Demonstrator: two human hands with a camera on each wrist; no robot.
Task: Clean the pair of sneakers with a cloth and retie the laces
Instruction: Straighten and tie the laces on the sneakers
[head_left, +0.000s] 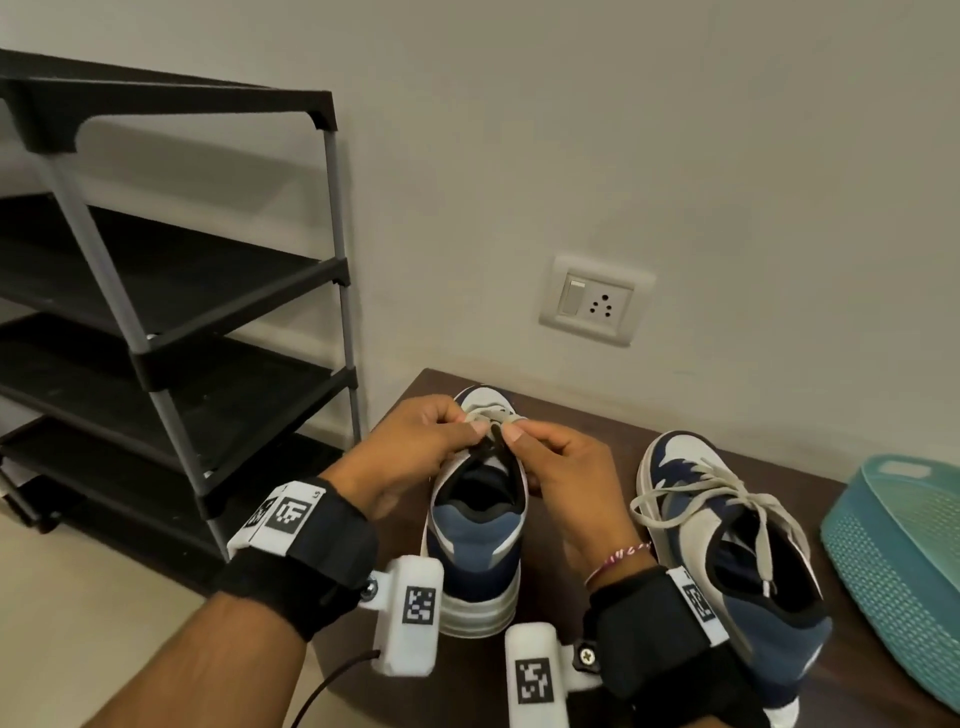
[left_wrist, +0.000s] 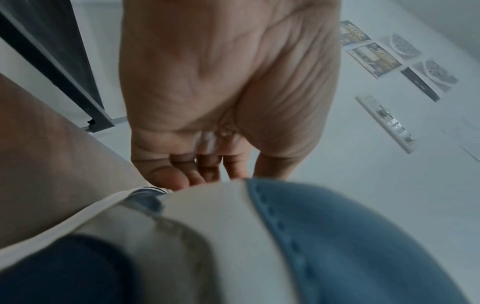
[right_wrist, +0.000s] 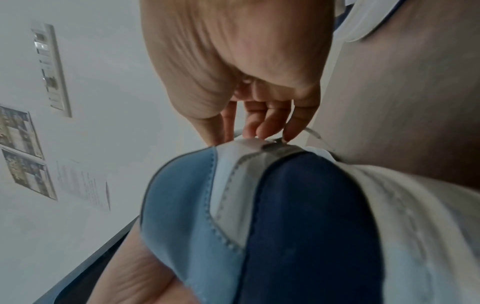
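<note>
My left hand (head_left: 415, 447) and right hand (head_left: 561, 467) meet over the front of the left sneaker (head_left: 475, 514), and both are pinching its lace (head_left: 491, 415): thumb and forefinger of each hand are closed on the pale cord, the fingertips nearly touching. From the head view I cannot tell whether they hold a loop or a half-made knot; the wrist views show only curled fingers (right_wrist: 262, 123) above the blurred heel of the shoe.

This sneaker stands upright on the dark brown table (head_left: 597, 415), heel toward me and toe toward the wall, so its long axis runs straight away from me. The lace lies just ahead of my fingertips, above the tongue, and the 2 hands flank it evenly, neither one nearer. Any tightening pull should, I judge, go outward to left and right, across that axis.

The right sneaker (head_left: 727, 545) stands just beside the first, angled a little, near my right wrist. Its lace (head_left: 727, 488) sprawls loose over the upper, so I judge that shoe not yet tied. I see no cloth anywhere.

Further out, a teal basket (head_left: 893, 561) sits at the table's right end, a black shoe rack (head_left: 171, 312) stands to the left, and a wall socket (head_left: 595, 300) is mounted above the table.
</note>
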